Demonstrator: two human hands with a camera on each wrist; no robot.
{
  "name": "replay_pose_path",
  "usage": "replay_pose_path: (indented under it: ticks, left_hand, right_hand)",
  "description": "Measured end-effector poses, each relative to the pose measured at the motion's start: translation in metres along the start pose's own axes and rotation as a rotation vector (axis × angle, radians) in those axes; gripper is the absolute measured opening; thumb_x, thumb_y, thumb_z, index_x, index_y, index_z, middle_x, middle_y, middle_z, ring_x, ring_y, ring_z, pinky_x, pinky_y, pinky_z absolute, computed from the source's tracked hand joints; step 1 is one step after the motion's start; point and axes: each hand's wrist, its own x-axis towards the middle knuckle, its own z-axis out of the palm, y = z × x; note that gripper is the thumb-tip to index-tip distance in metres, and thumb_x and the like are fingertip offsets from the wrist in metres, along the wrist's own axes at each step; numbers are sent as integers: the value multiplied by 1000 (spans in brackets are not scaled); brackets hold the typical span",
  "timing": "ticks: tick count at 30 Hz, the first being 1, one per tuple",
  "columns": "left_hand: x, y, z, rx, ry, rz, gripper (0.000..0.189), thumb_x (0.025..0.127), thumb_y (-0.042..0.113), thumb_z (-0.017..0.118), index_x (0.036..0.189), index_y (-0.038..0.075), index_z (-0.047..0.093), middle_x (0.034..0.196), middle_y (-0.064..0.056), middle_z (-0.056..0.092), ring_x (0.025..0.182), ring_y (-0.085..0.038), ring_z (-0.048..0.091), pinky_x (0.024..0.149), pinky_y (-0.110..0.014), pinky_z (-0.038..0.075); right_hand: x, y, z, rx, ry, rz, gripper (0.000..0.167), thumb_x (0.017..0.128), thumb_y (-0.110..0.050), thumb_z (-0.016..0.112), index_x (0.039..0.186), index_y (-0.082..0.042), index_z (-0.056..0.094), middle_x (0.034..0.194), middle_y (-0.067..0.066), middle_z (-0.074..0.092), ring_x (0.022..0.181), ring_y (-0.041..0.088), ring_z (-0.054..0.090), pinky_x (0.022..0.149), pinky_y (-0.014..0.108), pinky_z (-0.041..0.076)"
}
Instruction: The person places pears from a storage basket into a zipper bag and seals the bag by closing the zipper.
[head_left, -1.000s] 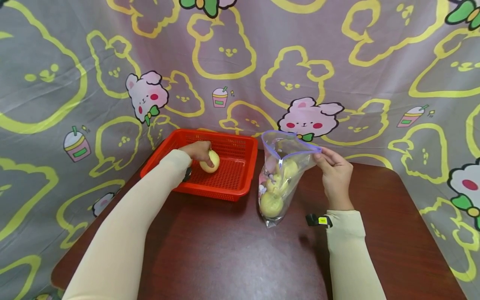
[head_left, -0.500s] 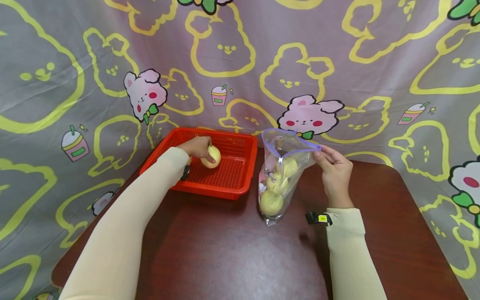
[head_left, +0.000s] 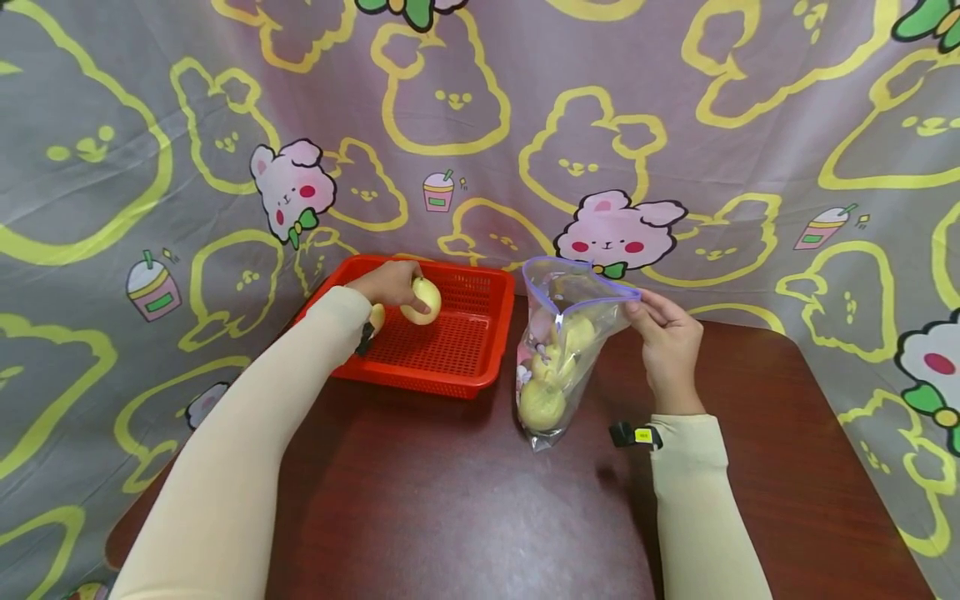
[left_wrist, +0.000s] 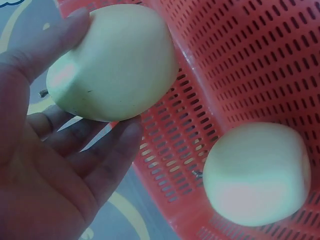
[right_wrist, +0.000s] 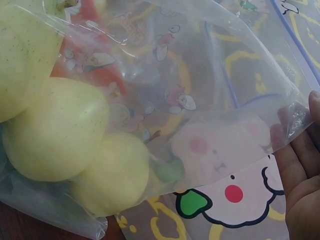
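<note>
My left hand grips a pale yellow pear above the red plastic basket. In the left wrist view, thumb and fingertips hold that pear from opposite sides, its stem toward the palm. A second pear lies in the basket, mostly behind the left hand in the head view. My right hand pinches the rim of a clear zip bag, whose mouth gapes. Several pears are stacked inside the bag. The right wrist view shows the right hand at the bag's edge.
A dark reddish-brown table bears the basket and the bag. Behind and at both sides hangs a grey cloth with cartoon prints, close to the table's back edge. The basket stands at the back left, left of the bag.
My left hand has raised the pear from the basket floor, slightly up and back. The second pear now shows beside the left wrist. My right hand and the bag have barely moved.
</note>
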Motion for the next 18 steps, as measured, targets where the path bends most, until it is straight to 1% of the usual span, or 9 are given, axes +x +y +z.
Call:
replay_pose_path:
  ticks: [3, 7, 10, 13, 18]
  left_hand:
    - [1, -1, -4, -2, 12, 12, 75, 74, 36, 86, 130, 0, 52, 125, -14, 55, 107, -28, 53, 89, -41, 45]
    - [0, 0, -10, -33, 17, 32, 76, 73, 35, 87, 130, -1, 51, 125, -14, 54, 107, -29, 52, 89, -42, 44]
    - [-4, 2, -15, -42, 20, 33, 79, 73, 35, 86, 133, 0, 49, 128, -15, 54, 109, -29, 52, 92, -43, 44]
    - [-8, 6, -21, -36, 37, 31, 79, 74, 35, 86, 134, 1, 49, 129, -14, 54, 110, -29, 51, 94, -43, 43]
    - [-14, 10, -28, -39, 57, 36, 73, 74, 34, 86, 130, 2, 51, 124, -13, 56, 106, -28, 52, 92, -42, 43]
  right_hand:
    - [0, 0, 0, -11, 9, -2, 29, 82, 1, 75, 108, 13, 68, 87, 6, 74, 83, 15, 71, 77, 25, 54]
    - [-1, 1, 1, -11, 25, -6, 30, 82, 0, 75, 108, 14, 67, 84, 5, 74, 80, 15, 71, 76, 25, 54]
    - [-2, 1, 2, -6, 23, -11, 29, 83, 2, 74, 108, 14, 67, 85, 6, 73, 80, 15, 71, 76, 25, 54]
    - [-2, -1, 2, -6, 12, -9, 28, 82, 3, 74, 108, 13, 68, 87, 6, 73, 82, 14, 71, 77, 24, 54]
    - [-3, -3, 3, 3, 5, -1, 28, 82, 5, 73, 108, 13, 68, 89, 6, 73, 83, 14, 71, 77, 24, 54]
